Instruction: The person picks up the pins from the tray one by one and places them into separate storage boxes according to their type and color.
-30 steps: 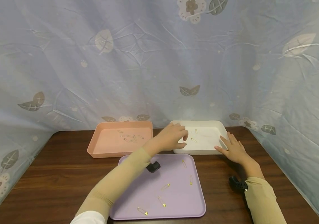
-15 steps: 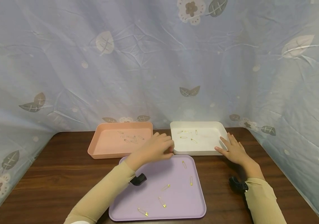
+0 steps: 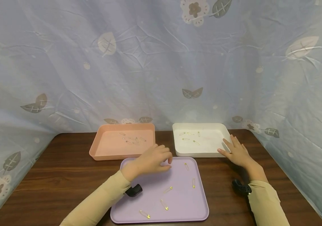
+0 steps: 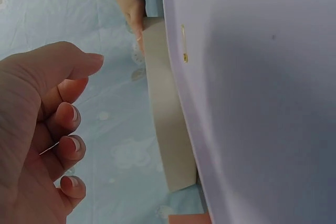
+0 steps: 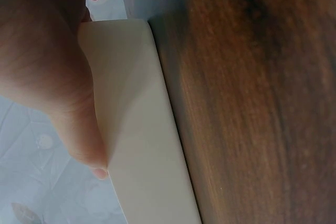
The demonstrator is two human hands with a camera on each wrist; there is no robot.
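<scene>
My left hand [image 3: 153, 159] hovers above the far part of the purple tray [image 3: 186, 201]. Its fingers are loosely bent, and the left wrist view shows nothing between the thumb and fingertips [image 4: 73, 148]. Several gold safety pins [image 3: 164, 204] lie spread over the purple tray, one of them [image 3: 186, 166] near its far right corner. With fingers spread, my right hand [image 3: 238, 153] rests on the front right corner of the white tray [image 3: 203, 155], thumb along the rim. A handful of safety pins [image 3: 186, 139] lies in the white tray's left half.
A pink tray [image 3: 104, 147] stands at the back left, with several safety pins [image 3: 136, 140] inside. All three trays sit on a dark wooden table [image 3: 53, 175]. Behind them hangs a patterned blue cloth [image 3: 155, 78]. Both wrists wear black bands.
My left hand has drawn back from over the white tray, moving left and nearer to me, above the purple tray. Safety pins it had covered are now visible. My right hand stays put.
</scene>
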